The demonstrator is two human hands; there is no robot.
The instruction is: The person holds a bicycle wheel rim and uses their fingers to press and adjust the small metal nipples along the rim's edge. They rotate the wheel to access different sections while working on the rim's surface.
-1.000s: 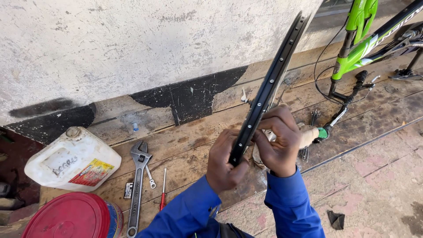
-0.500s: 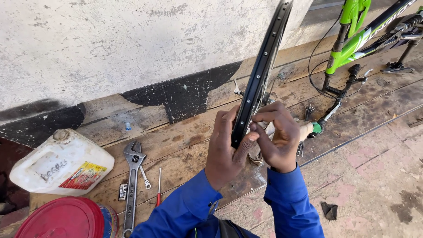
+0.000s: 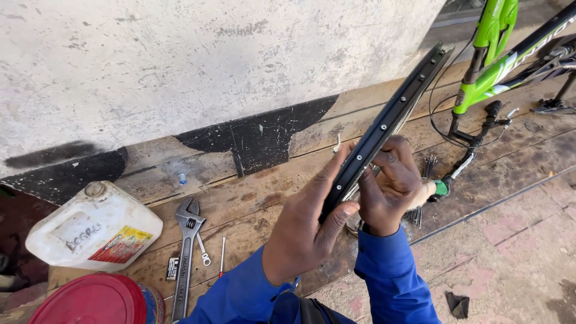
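Rim (image 3: 384,129): black w/ small silver dots along it. Sleeves (image 3: 393,282): bright blue. Jug (image 3: 96,228): white, red-yellow label. Lid (image 3: 90,300): red. Wrench (image 3: 183,258): grey steel. Bike frame (image 3: 489,66): neon green & black. Wall (image 3: 210,60): off-white, speckled, black patches at base. Boards (image 3: 252,198): brown, stained.

"What do we have here?"

"A long black wheel rim (image 3: 384,129). We see small holes in a row along it."

"How does it sit?"

"It leans up to the right. Our left hand (image 3: 306,231) and right hand (image 3: 390,186) grip its lower part."
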